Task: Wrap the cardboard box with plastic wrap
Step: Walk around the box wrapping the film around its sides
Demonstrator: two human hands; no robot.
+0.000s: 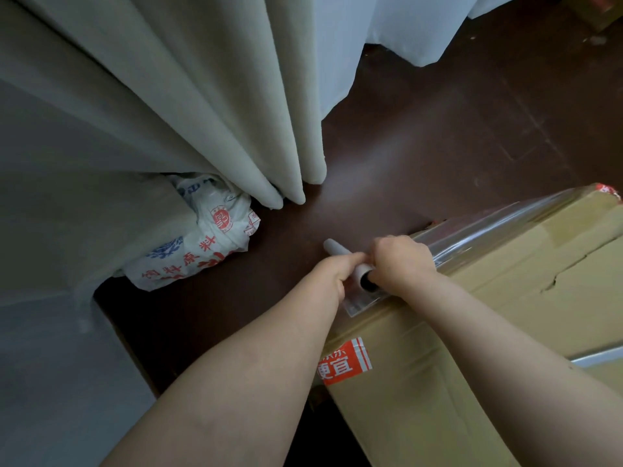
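Nearest, two bare forearms reach up from the bottom edge toward the top of a box (505,298). The box stands on the floor (421,136), and only its left part is in view. An orange tape (344,362) with white characters crosses the box's near left edge. Another scrap of the same tape sits at its far corner.

Just beyond, both hands meet at the box's left top edge on a white roll (333,248) of wrap. The left hand (332,273) curls its fingers round the middle of the roll. The right hand (401,261) is closed over the roll's near end, right at the dark open core. How its fingertips sit there I cannot tell. The roll's far end sticks out past the box, over the floor.

From the roll a clear film (505,227) runs along the box's top far edge to its far corner. It lies on the cardboard, and a short flap lies under the roll's near end.

Farther left, a white bag (202,244) printed in red and blue lies on the floor, partly under a pale curtain (202,96) whose folds reach the floor. At the far edge of the floor hangs a white cloth (404,28).
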